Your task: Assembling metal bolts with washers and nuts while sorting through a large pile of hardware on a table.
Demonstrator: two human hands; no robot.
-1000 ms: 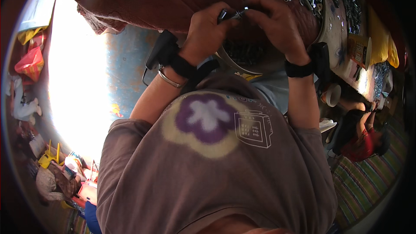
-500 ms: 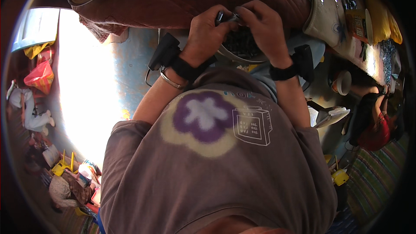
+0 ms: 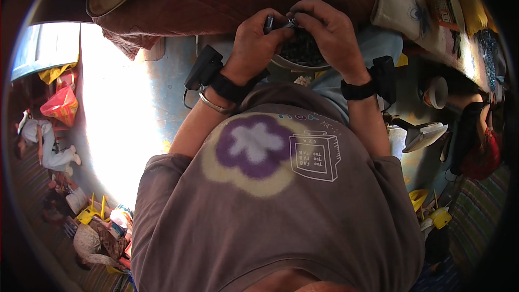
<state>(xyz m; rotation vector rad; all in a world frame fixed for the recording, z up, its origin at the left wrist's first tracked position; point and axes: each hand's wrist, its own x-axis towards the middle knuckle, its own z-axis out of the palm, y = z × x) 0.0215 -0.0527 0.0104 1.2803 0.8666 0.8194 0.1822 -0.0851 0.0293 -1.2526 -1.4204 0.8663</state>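
View turned, held metal (image 3: 292, 22), maroon cloth (image 3: 243, 0), blue floor (image 3: 177, 73)

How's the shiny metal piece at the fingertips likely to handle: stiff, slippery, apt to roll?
The metal piece is probably stiff, given its metallic sheen. Bright glints suggest a smooth, perhaps slippery surface. It's likely light, being small enough for the fingertips of the left hand and right hand. Rolling: can't tell; fingers hide its shape.
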